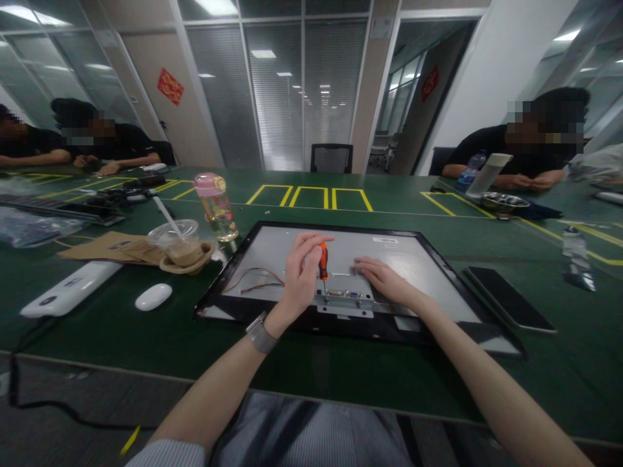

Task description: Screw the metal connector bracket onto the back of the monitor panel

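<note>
Orange-black screwdriver (324,263) roughly upright at bracket (344,311); black-framed panel (341,248) flat.

Beyond the panel (341,256), the far counter (396,200) gives a hand room to pass. On the left, the pink-lidded bottle (217,209), drink cup (175,245) and white oval object (154,297) stand in the way; on the right, the phone (509,298) lies just beside the panel. Over the panel, the upright screwdriver (324,263) (its handle in the left hand (302,269)) and right hand (387,280) obstruct, while both forearms (487,370) span the near strip.
</note>
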{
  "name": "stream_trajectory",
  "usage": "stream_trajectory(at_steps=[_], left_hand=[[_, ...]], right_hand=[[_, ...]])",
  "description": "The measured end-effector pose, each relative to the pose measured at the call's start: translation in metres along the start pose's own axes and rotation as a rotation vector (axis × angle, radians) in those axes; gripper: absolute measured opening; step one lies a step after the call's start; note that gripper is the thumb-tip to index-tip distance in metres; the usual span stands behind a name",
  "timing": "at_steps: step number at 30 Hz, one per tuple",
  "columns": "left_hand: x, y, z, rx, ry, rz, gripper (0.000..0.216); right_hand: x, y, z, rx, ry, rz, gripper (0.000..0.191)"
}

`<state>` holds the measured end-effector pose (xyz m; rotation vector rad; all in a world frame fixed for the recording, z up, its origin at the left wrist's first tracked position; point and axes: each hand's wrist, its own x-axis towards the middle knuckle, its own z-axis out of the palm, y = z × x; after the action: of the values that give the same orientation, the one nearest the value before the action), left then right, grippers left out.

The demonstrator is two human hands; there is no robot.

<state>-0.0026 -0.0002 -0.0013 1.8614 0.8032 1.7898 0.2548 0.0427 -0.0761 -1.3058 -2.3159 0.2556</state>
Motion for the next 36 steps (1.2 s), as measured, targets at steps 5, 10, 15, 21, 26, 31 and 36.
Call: stream_trajectory(at_steps=[5, 10, 15, 21, 26, 31, 36], left_hand=[[-0.0013, 0.0003, 0.001, -0.086, -0.065, -0.073, 0.027], [0.0009, -0.0009, 0.0029, 0.008, -0.053, 0.006, 0.019], [0.0016, 0.0005, 0.0018, 0.047, 0.017, 0.022, 0.011], [-0.0001, 0.0019, 0.0011, -0.086, -0.039, -0.068, 0.03], [-0.0006, -0.0027, 0.003, -0.05, -0.05, -0.052, 0.024], [0.0008, -0.0047, 0.003, 0.039, 0.006, 0.014, 0.015], [-0.0004, -0.0012, 0.0017, -0.058, -0.021, -0.061, 0.028]], right_hand=[[-0.0002, -0.0014, -0.0013, -0.019, -0.029, 0.018, 0.043], [-0.0008, -0.0019, -0.0026, -0.022, -0.044, 0.018, 0.044], [-0.0004, -0.0028, -0.0032, -0.021, -0.034, 0.006, 0.044], [0.0003, -0.0035, -0.0024, -0.023, -0.031, 0.012, 0.044], [0.0002, -0.0043, -0.0037, -0.003, -0.026, 0.011, 0.042], [-0.0004, -0.0053, -0.0043, 0.006, -0.012, 0.005, 0.042], [0.0008, -0.0025, -0.0005, -0.011, -0.012, 0.015, 0.042]])
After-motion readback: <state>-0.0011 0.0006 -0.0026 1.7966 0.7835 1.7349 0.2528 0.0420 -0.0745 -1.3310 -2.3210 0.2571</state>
